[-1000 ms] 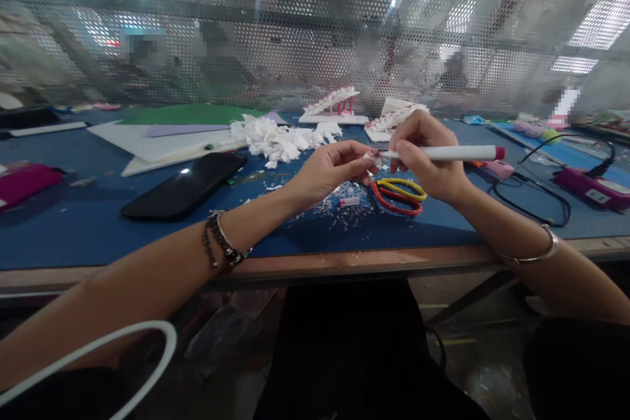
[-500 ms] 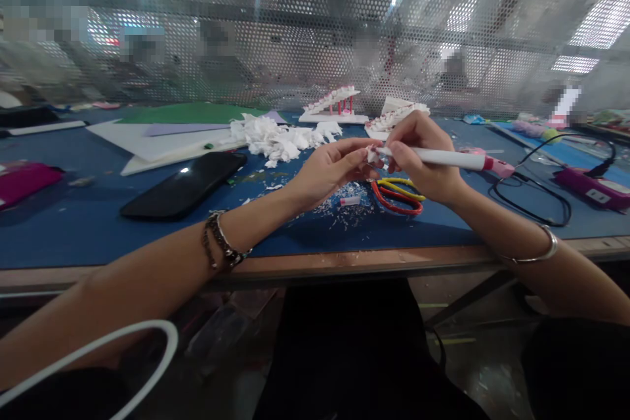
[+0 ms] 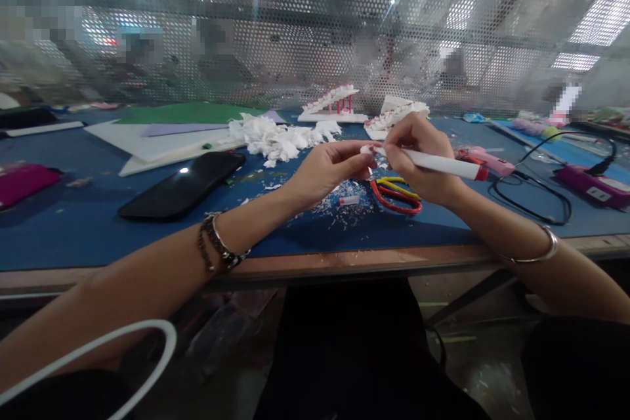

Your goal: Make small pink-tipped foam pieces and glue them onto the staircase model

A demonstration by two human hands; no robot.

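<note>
My right hand (image 3: pixel 422 156) grips a white marker pen (image 3: pixel 450 165) with a red end, its tip pointing left. Between the thumb and fingers of my left hand (image 3: pixel 329 169) is a small white piece (image 3: pixel 367 149) with reddish marks, too small to name. The marker's tip meets that piece or lies right beside it. Below the hands, a clear pinkish cap (image 3: pixel 349 200) lies among white scraps. Red and yellow looped cords (image 3: pixel 398 197) rest under my right hand.
A black phone (image 3: pixel 182 185) and a pile of torn white paper (image 3: pixel 275 136) lie to the left. White stair-shaped models (image 3: pixel 332 105) stand at the back. On the right are a pink glue gun (image 3: pixel 487 160), a black cable and a purple power strip (image 3: pixel 593 188).
The marker's red end has swung down, uncovering the pink glue gun behind it. The small white piece has turned slightly in my left fingers. Both hands stay nearly in place.
</note>
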